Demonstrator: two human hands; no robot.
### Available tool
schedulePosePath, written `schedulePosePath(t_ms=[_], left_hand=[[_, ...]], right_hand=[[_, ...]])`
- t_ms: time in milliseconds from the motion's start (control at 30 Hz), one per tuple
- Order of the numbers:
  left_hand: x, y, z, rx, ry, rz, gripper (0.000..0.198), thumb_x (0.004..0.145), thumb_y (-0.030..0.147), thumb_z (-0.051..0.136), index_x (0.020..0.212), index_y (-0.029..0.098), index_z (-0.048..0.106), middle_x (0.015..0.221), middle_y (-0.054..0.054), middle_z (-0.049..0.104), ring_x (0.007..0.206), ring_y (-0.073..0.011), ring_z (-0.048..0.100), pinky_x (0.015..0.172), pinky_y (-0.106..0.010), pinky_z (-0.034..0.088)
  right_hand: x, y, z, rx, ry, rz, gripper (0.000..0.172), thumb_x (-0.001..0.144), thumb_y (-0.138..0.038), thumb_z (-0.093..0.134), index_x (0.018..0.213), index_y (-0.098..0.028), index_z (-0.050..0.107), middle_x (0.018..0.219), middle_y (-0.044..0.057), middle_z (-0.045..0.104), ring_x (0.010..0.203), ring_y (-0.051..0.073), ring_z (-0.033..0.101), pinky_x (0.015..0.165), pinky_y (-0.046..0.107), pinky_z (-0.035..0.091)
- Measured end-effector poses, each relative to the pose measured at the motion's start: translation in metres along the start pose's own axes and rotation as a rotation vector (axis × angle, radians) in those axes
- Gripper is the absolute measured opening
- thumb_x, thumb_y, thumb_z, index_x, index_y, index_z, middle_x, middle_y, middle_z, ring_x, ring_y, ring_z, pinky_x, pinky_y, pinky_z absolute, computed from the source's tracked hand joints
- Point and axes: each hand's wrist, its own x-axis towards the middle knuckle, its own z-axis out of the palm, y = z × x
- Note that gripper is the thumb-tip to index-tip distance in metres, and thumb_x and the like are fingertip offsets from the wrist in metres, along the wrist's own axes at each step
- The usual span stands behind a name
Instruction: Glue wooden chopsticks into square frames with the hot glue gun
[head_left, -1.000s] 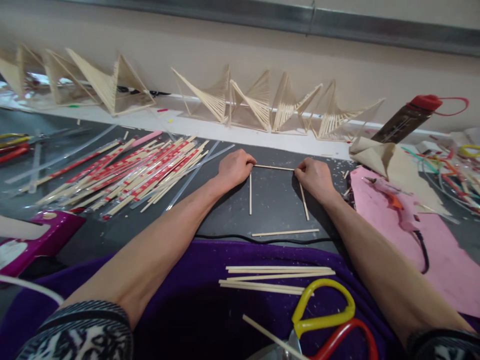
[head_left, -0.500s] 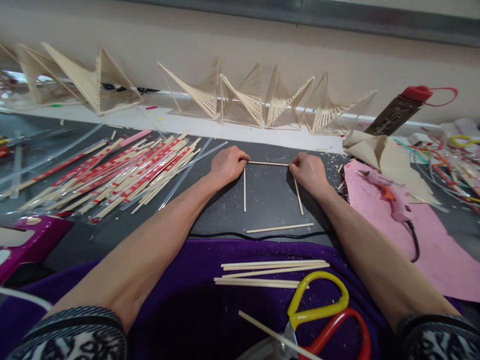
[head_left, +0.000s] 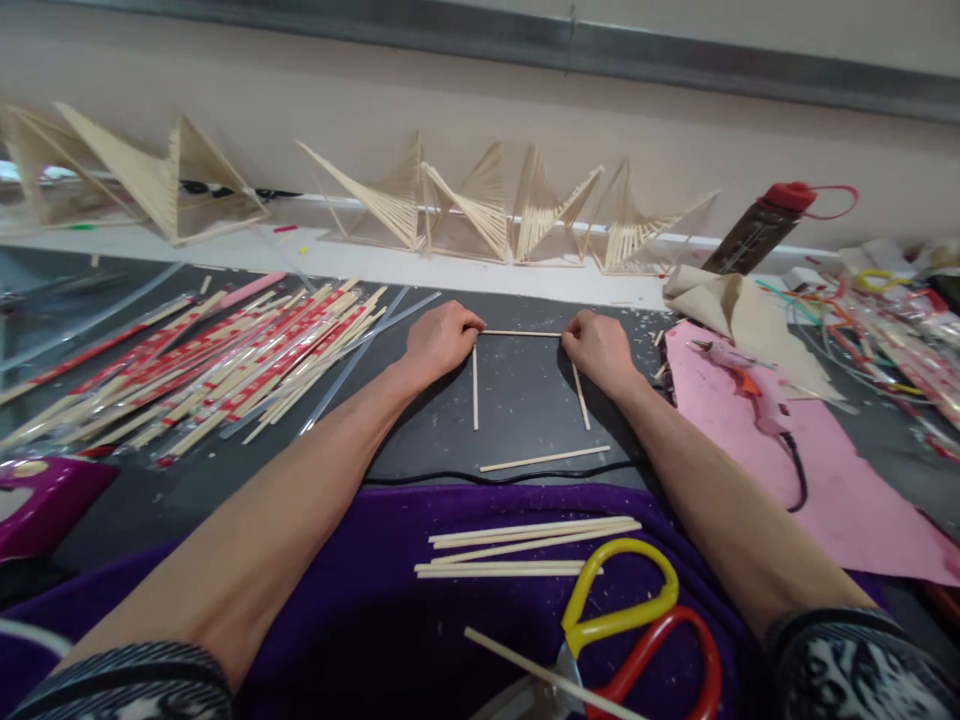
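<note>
Between my hands a thin wooden stick (head_left: 521,333) lies crosswise on the dark grey table. My left hand (head_left: 444,340) pinches its left end and my right hand (head_left: 598,345) its right end. One upright-lying stick (head_left: 475,385) runs toward me from below my left fingers, and a slanting stick (head_left: 582,398) does so below my right. Closer to me, a fourth stick (head_left: 545,460) lies across, apart from the others. On the purple cloth (head_left: 337,600) rest several more wooden sticks (head_left: 517,570) and scissors (head_left: 619,635) with one yellow and one red handle.
Packaged chopsticks (head_left: 247,360) spread at left. A pink glue gun (head_left: 750,385) sits on pink paper (head_left: 840,490) at right, near a red-lidded bottle (head_left: 761,230). Twisted stick models (head_left: 465,205) line the wall. A black cord (head_left: 420,478) crosses the table's near side.
The view has shifted slightly, so everything sits a little further left. Both hands keep their hold on the ends of the crosswise stick, which stays in place.
</note>
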Motion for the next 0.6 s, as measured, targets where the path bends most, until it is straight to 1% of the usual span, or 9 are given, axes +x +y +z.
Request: schedulePosePath(t_ms=[167,267,367,467,600], left_hand=[[0.004,-0.006,0.000,0.015,-0.009,0.038,0.034,0.081,0.032,0.041,0.097,0.023,0.070,0.100,-0.005,0.066,0.092,-0.0212,0.060,0.080,-0.033,0.046],[0.005,-0.006,-0.003,0.003,0.005,0.009,0.038,0.082,0.037,0.040,0.102,0.022,0.068,0.100,-0.005,0.067,0.092,-0.0222,0.059,0.080,-0.033,0.045],[0.004,-0.006,-0.006,-0.013,0.020,-0.033,0.039,0.081,0.039,0.040,0.103,0.022,0.067,0.099,-0.005,0.067,0.091,-0.0213,0.060,0.078,-0.031,0.045],[0.002,-0.006,-0.008,-0.041,0.034,-0.048,0.038,0.080,0.040,0.040,0.101,0.023,0.067,0.098,-0.003,0.067,0.090,-0.0202,0.060,0.078,-0.029,0.044],[0.001,-0.006,-0.010,-0.081,0.060,-0.042,0.038,0.079,0.040,0.040,0.100,0.023,0.067,0.098,-0.003,0.068,0.089,-0.0197,0.061,0.079,-0.028,0.044]], right_hand=[[0.002,0.000,-0.005,0.042,-0.007,-0.007,0.029,0.085,-0.026,0.040,0.090,-0.014,0.065,0.090,0.014,0.069,0.088,0.023,0.062,0.076,0.029,0.042],[0.004,0.002,-0.015,0.035,0.020,-0.001,0.029,0.085,-0.024,0.039,0.090,-0.014,0.066,0.089,0.014,0.069,0.087,0.022,0.062,0.076,0.029,0.042],[0.002,0.002,-0.032,0.084,0.066,-0.017,0.027,0.083,-0.025,0.042,0.089,-0.015,0.066,0.087,0.011,0.070,0.085,0.021,0.062,0.075,0.028,0.042],[-0.003,-0.003,-0.048,0.194,0.101,-0.077,0.024,0.081,-0.025,0.045,0.083,-0.017,0.067,0.082,0.007,0.070,0.079,0.018,0.061,0.071,0.025,0.041],[-0.010,-0.013,-0.059,0.293,0.078,-0.152,0.022,0.078,-0.025,0.047,0.077,-0.017,0.067,0.073,0.003,0.068,0.069,0.014,0.060,0.064,0.022,0.039]])
